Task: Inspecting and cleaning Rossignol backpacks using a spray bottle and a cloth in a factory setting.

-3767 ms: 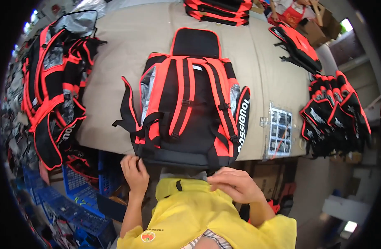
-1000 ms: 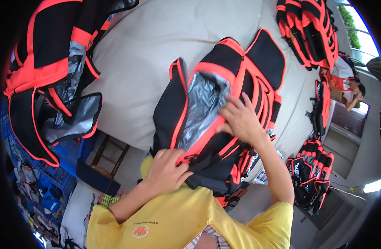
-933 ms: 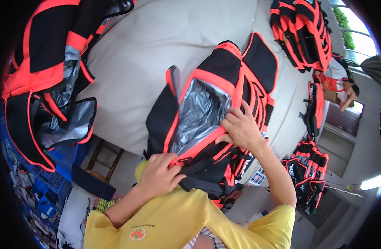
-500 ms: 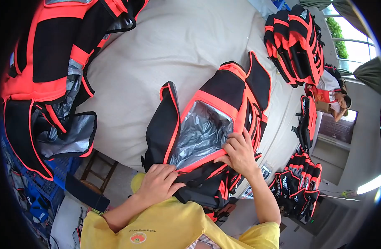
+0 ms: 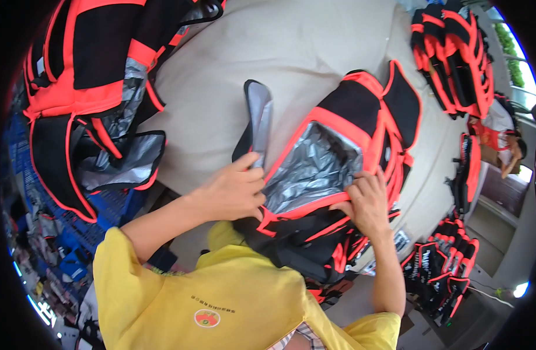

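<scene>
A black and orange-red backpack [image 5: 367, 111] lies on the beige table [image 5: 314, 41], its main compartment open and showing crinkled silver lining [image 5: 311, 169]. My left hand [image 5: 233, 192] grips the opened flap [image 5: 257, 125], which stands up with its grey inner side showing. On the other side, my right hand [image 5: 367, 201] holds the orange-trimmed near rim of the opening, fingers curled over the edge.
A pile of similar black and orange backpacks [image 5: 87, 87] hangs over the table's left end. More lie at the far right [image 5: 454, 58] and lower right [image 5: 443, 274]. Another person [image 5: 504, 137] is at the right edge. Blue crates [image 5: 63, 251] stand below left.
The backpack lay shut and flat on the table; now it is turned and unzipped. In the last second my left hand went from the bag's bottom up to the flap and lifted it.
</scene>
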`<state>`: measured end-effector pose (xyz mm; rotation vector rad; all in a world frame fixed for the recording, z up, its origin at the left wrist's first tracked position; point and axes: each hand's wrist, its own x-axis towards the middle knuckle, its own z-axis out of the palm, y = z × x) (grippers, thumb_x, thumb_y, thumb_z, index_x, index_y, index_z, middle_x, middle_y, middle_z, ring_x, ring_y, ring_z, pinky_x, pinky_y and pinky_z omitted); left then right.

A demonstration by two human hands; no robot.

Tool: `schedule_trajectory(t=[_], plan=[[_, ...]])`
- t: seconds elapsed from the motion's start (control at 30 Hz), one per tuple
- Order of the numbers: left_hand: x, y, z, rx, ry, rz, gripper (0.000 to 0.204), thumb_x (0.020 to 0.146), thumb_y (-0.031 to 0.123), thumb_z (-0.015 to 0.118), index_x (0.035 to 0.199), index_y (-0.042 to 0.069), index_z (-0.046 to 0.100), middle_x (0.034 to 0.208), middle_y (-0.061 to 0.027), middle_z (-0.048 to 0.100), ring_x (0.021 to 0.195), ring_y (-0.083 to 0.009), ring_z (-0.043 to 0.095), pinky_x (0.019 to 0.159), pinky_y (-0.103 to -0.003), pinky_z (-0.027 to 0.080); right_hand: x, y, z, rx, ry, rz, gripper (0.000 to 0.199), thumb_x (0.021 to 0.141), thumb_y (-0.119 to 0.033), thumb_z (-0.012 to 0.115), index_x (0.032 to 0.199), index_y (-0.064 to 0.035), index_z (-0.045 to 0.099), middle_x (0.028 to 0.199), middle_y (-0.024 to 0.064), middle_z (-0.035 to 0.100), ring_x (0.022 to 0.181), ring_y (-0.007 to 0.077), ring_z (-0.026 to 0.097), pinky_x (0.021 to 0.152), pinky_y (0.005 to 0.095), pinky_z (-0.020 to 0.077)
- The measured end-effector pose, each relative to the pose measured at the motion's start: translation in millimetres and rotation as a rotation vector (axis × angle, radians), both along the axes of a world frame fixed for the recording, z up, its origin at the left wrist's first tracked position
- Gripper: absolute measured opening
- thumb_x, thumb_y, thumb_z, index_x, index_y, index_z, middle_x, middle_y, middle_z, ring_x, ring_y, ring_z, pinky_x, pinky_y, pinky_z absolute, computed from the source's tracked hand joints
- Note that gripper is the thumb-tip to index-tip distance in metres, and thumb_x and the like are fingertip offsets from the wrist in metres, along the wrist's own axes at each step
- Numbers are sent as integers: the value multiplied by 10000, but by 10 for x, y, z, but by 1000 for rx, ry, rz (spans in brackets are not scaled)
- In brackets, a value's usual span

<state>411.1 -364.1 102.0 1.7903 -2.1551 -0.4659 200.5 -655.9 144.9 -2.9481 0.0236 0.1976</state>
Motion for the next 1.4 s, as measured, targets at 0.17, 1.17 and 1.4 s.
schedule_trajectory(t=[0.17,1.17,1.4], plan=[[-205,1057,-100,78,2,413,247,781,333,802,750,141,650,850,-3,589,948,-219,575,954,-447,407,-44,8,7,22,-68,-33,487,690,-478,827,883,-52,692,956,84,627,1115,293,613,1181,622,338],[-511,622,-76,-46,330,611,313,713,-3,680,1010,73,742,1111,-53,730,1079,-240,702,1079,-505,441,-5,456,-139,56,-27,-186,572,805,-441,818,1230,-76,703,1317,122,608,1387,364,488,1212,660,283],[-646,674,-189,-67,360,617,250,766,58,707,1010,79,758,1139,-49,735,1077,-220,690,1056,-479,456,-113,525,-112,85,-27,-276,554,811,-411,814,1213,-50,693,1355,134,600,1418,387,469,1221,666,269]])
